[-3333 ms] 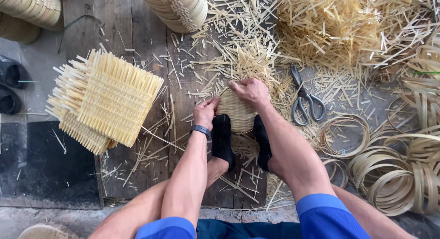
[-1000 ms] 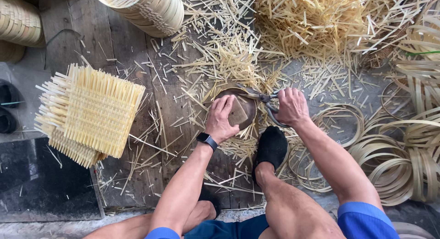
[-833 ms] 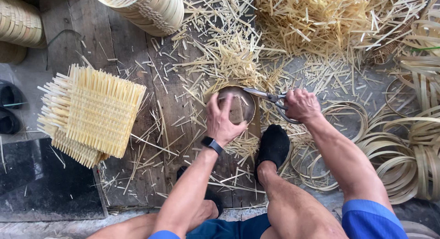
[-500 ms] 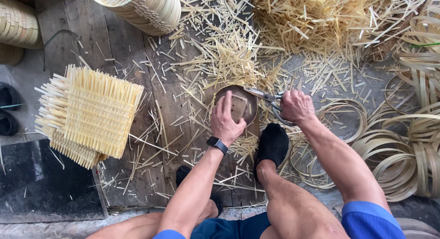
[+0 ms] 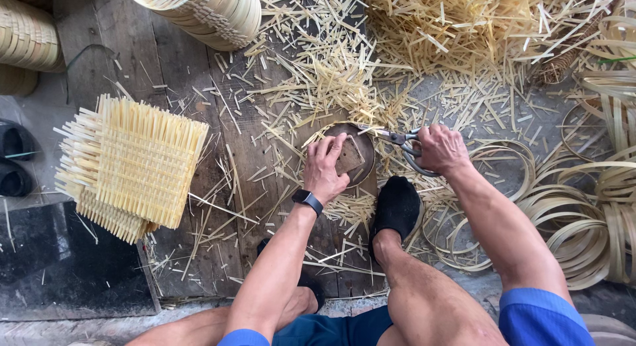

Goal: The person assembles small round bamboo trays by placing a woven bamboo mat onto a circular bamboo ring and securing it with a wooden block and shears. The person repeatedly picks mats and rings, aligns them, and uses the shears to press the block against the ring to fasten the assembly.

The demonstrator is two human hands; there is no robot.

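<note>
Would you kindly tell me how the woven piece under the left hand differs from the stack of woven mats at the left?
The round woven piece sits inside a hoop, pinned by the left hand; the stacked mats are square, larger, untouched, with loose strip ends sticking out. Both are pale woven strips.

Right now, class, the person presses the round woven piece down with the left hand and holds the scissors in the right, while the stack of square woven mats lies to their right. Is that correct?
One detail is wrong. The head view shows the stack of square woven mats on the person's left, not right. The left hand does press the round woven piece, and the right hand holds the scissors.
</note>
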